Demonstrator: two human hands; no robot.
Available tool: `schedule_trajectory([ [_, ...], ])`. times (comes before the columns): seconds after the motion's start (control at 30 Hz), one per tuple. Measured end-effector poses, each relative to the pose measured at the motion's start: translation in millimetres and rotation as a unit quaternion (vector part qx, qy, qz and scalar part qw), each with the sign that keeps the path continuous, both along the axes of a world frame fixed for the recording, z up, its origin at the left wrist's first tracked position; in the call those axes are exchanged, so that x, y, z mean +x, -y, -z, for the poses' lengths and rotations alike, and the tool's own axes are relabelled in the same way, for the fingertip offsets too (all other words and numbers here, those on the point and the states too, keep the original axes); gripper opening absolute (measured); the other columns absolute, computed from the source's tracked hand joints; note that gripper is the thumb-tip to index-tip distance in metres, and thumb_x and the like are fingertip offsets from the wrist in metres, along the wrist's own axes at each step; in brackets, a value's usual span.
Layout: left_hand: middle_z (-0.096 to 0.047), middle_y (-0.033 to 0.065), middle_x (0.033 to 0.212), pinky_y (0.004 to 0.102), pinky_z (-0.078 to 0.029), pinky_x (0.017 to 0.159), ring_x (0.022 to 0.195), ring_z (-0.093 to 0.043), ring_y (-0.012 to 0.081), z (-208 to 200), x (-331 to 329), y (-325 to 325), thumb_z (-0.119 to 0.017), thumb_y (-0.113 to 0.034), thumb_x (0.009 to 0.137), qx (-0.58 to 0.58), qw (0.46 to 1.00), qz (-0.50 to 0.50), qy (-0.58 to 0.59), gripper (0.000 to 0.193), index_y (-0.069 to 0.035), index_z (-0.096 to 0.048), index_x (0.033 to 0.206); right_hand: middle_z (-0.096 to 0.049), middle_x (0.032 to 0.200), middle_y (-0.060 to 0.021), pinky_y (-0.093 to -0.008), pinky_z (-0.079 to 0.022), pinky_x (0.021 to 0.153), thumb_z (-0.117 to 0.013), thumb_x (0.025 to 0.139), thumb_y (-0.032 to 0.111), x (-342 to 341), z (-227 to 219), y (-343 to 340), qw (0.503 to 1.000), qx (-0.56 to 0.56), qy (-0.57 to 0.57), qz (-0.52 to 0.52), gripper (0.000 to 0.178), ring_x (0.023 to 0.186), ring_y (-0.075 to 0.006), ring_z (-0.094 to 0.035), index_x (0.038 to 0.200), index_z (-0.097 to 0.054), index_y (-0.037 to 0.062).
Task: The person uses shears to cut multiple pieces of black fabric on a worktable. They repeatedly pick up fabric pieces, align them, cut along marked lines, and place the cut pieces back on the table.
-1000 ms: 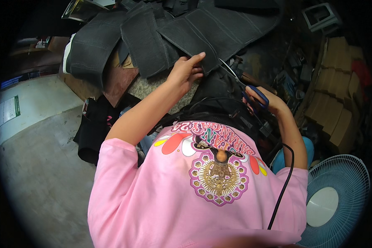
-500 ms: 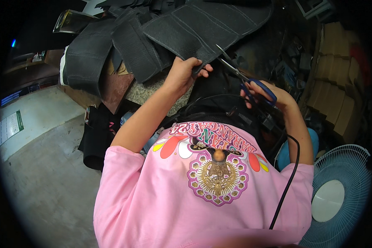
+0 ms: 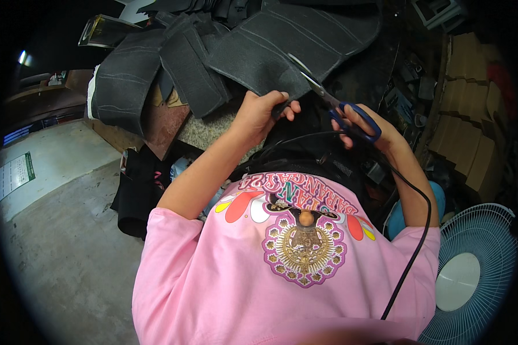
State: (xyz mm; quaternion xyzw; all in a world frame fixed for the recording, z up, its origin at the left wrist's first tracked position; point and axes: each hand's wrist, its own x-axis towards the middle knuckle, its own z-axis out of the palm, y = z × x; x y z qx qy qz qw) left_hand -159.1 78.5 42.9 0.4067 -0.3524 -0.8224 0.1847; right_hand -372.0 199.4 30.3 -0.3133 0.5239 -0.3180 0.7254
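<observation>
Black textured sheet (image 3: 293,43), pale lines across it, overlaps the black strip (image 3: 193,72) to its left, near corner pointing at the person. Let the worktop pile carry its weight; a hanging sheet would likely drag the cut. Blue-handled scissors (image 3: 327,98) next: blades parted, tips over the sheet's near right side. From where I stand, can't tell whether a blade is underneath. I'd seat the edge deep toward the pivot, blades square to the sheet, long strokes, turn the material rather than the wrist. Right hand (image 3: 380,129): fingers curled around the handle loops. Left hand (image 3: 262,112): pinching the near corner, thumb on top, other fingers bent beneath, a couple of tips showing. That pinch is near the blades; pull lightly outward, fingertips off the cut line.
</observation>
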Motion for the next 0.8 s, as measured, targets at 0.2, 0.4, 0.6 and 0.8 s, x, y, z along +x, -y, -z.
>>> schedule_trajectory([
  [0.2,-0.062,0.0186,0.091,0.0326,-0.053,0.069,0.078,-0.064,0.0254,-6.1,4.3,-7.3,-0.056,-0.008,0.083,-0.069,0.997,0.022,-0.037,0.030,0.006,-0.050,0.108,-0.051,0.060,0.0021,-0.0193,-0.042,0.048,-0.049,0.089,0.055,14.5,-4.1,9.4,0.997,-0.034,0.039,0.055,0.051,0.046,-0.0051,-0.048,0.080,-0.055,0.0055],
  [0.4,-0.052,0.0139,0.121,0.0371,-0.049,0.090,0.110,-0.055,0.0237,-9.0,24.0,21.7,-0.062,-0.019,0.083,-0.032,0.986,-0.156,-0.043,0.050,-0.002,-0.041,0.125,-0.052,0.059,0.0014,-0.0186,-0.040,0.048,-0.050,0.090,0.053,8.7,-3.2,11.0,0.998,-0.036,-0.038,-0.021,0.050,0.046,-0.0052,-0.050,0.076,-0.055,0.0053],
  [0.6,-0.060,0.0102,0.105,0.0317,-0.051,0.083,0.094,-0.061,0.0190,-5.4,17.9,2.8,-0.058,0.000,0.082,-0.118,0.986,-0.120,0.015,0.035,0.001,-0.047,0.115,-0.054,0.060,-0.0007,-0.0193,-0.041,0.055,-0.044,0.089,0.061,19.4,-4.5,28.3,0.998,-0.045,0.018,0.035,0.059,0.050,-0.0073,-0.052,0.080,-0.058,0.0047],
  [0.8,-0.060,0.0115,0.105,0.0323,-0.051,0.085,0.096,-0.062,0.0202,-0.7,32.1,10.7,-0.056,0.003,0.081,-0.066,0.989,-0.132,-0.011,0.031,0.001,-0.049,0.112,-0.055,0.066,0.0004,-0.0189,-0.045,0.054,-0.047,0.089,0.057,13.6,-15.6,29.5,0.999,-0.027,-0.015,-0.029,0.054,0.056,-0.0057,-0.055,0.081,-0.057,0.0045],
])
